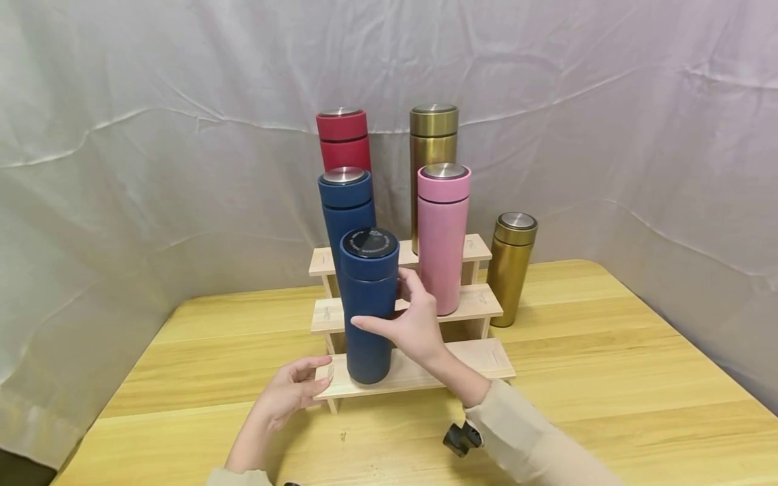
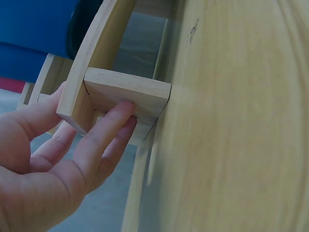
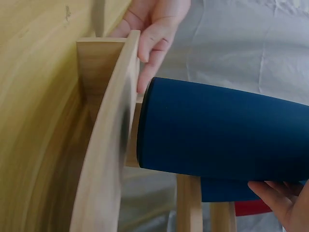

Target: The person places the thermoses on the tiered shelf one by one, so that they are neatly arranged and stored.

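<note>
My right hand (image 1: pixel 419 324) holds a dark blue thermos bottle (image 1: pixel 369 304) with a black printed lid top, thumb on the near side and fingers around the right side. The bottle's base is at the left part of the lowest step of a three-step wooden stand (image 1: pixel 450 361); in the right wrist view the bottle (image 3: pixel 222 128) is close over the board, and I cannot tell whether it fully touches. My left hand (image 1: pixel 294 388) grips the left end of that step. In the left wrist view, its fingertips (image 2: pixel 123 110) press the stand's side panel below the board.
Another blue bottle (image 1: pixel 346 216) and a pink bottle (image 1: pixel 444 250) stand on the middle step. Behind, a red bottle (image 1: pixel 343 138) and a gold bottle (image 1: pixel 433 142) stand on the top step. A second gold bottle (image 1: pixel 513 270) is on the wooden table (image 1: pixel 608 378), right of the stand.
</note>
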`<move>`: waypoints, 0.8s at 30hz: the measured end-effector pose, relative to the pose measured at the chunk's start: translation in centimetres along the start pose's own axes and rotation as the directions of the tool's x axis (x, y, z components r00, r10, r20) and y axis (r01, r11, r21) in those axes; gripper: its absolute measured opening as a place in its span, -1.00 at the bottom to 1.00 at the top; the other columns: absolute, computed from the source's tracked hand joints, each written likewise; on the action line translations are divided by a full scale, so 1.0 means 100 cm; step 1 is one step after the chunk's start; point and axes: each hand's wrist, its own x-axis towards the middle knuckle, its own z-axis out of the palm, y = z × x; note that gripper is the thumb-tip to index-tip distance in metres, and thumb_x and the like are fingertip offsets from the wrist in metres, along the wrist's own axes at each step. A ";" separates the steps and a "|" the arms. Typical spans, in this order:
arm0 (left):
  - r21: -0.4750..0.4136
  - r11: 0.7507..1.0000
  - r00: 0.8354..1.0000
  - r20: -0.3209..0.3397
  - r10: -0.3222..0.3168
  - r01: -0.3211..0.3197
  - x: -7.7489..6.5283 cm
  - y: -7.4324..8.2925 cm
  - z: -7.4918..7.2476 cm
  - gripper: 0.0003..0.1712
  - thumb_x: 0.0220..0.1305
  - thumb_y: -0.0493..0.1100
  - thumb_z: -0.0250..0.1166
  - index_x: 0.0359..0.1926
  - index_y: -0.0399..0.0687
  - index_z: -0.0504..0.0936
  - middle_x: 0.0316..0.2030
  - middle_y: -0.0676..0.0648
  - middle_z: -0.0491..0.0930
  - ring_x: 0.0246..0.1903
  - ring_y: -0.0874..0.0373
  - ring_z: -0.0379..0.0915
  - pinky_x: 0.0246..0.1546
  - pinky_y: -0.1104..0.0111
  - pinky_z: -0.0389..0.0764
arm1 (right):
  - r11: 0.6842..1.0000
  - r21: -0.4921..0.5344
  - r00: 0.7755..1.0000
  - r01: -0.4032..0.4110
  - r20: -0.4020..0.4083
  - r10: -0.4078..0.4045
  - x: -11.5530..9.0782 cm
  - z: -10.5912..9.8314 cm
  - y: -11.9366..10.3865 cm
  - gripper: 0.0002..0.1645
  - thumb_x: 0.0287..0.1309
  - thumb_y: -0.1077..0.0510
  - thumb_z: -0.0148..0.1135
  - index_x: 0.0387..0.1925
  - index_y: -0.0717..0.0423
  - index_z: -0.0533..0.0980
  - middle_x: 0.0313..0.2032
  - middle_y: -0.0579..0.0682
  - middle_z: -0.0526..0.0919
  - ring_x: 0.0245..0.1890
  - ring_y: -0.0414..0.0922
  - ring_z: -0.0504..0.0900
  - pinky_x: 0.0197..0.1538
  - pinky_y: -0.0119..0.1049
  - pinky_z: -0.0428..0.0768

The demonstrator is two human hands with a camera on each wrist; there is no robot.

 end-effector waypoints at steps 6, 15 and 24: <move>0.020 1.000 1.000 -0.013 -0.007 0.007 0.000 0.000 0.000 -0.42 0.15 -0.29 0.21 0.14 -0.47 0.25 0.18 -0.49 0.11 0.12 -0.29 0.11 -0.07 -0.01 0.42 | 0.999 -0.038 1.000 -0.003 0.003 0.003 -0.001 0.009 0.002 -0.23 -0.44 0.39 0.49 -0.06 0.37 0.33 -0.28 0.19 0.57 -0.31 -0.02 0.54 -0.33 -0.20 0.60; 0.042 0.999 0.999 -0.031 -0.008 0.010 0.000 -0.001 0.001 -0.44 0.15 -0.30 0.21 0.14 -0.46 0.27 0.12 -0.44 0.22 0.01 -0.08 0.27 -0.13 0.06 0.49 | 0.995 -0.095 1.000 -0.012 0.003 0.012 -0.003 0.015 -0.001 -0.23 -0.44 0.37 0.51 -0.06 0.37 0.34 -0.29 0.16 0.58 -0.31 -0.03 0.53 -0.31 -0.30 0.56; 0.035 0.999 0.999 -0.041 -0.016 0.017 0.000 0.000 0.002 -0.44 0.14 -0.31 0.21 0.14 -0.46 0.27 0.18 -0.48 0.11 0.14 -0.27 0.07 -0.12 0.06 0.49 | 0.997 -0.072 0.999 0.012 0.041 -0.009 -0.002 0.018 0.024 -0.17 -0.40 0.27 0.52 0.03 0.24 0.35 -0.21 0.09 0.57 -0.26 -0.08 0.55 -0.27 -0.30 0.59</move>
